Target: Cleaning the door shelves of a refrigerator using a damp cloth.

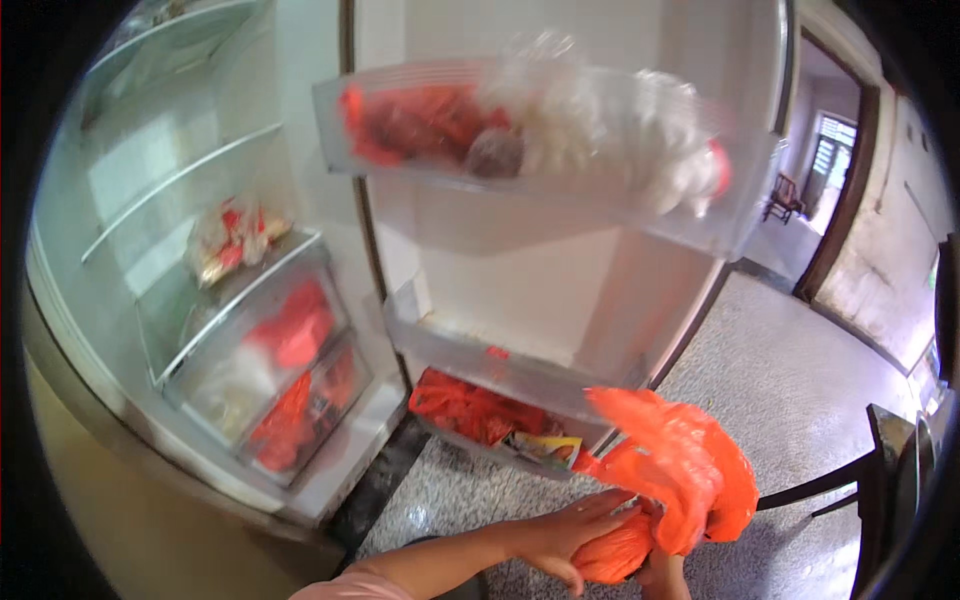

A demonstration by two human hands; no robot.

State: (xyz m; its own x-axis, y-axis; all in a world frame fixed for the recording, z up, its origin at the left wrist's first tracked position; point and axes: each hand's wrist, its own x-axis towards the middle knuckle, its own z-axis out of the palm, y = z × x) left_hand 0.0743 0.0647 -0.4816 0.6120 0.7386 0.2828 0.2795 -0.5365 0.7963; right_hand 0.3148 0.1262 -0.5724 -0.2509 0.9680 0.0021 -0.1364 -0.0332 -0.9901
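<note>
An orange-red plastic bag (615, 551) with a rounded, filled lower part is before me at the bottom right. Its loose upper part (690, 472) billows up and to the right. My right hand (664, 576) grips the bag from below, its fingers mostly hidden by the plastic. My left hand (574, 529) reaches in from the left, fingers spread and thumb apart, against the bag's near left side. Just beyond my hands is the lower door bin (517, 371) of an open refrigerator, holding red plastic bags (480, 409) and a printed packet (544, 448).
The upper door bin (420, 180) holds red and clear plastic bags. Inside the refrigerator (300, 97), a bagged item (236, 240) lies on a shelf above clear drawers (225, 382) with more bags. Dark furniture (874, 480) stands at the right on the speckled floor (750, 360). A doorway (832, 165) opens beyond.
</note>
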